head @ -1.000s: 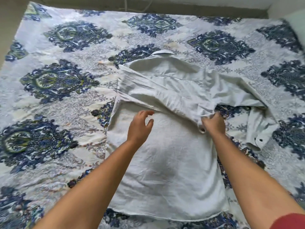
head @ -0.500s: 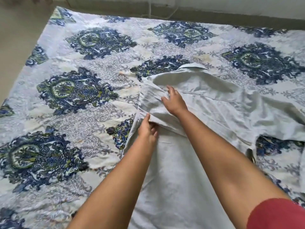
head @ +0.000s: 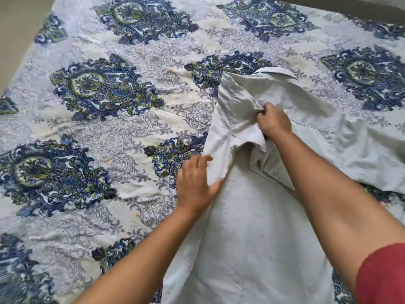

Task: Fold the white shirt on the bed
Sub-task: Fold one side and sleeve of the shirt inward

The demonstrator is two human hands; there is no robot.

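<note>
The white shirt (head: 258,227) lies back-up on the bed, collar at the far end. Its left sleeve is folded across the back. My right hand (head: 274,121) grips a bunched part of that sleeve near the shoulder, fingers curled into the cloth. My left hand (head: 196,183) holds the shirt's left side edge below the armpit, with the cloth running between thumb and fingers. The other sleeve spreads off to the right.
The bed is covered by a white sheet (head: 105,132) with blue and green medallions. Its left edge meets a bare floor (head: 19,25) at the upper left. A red sleeve (head: 383,275) covers my right upper arm.
My right hand left the sleeve cuff, crossed to the left shoulder and now bunches the sleeve there. My left hand slid to the shirt's left edge. The view shifted left and closer.
</note>
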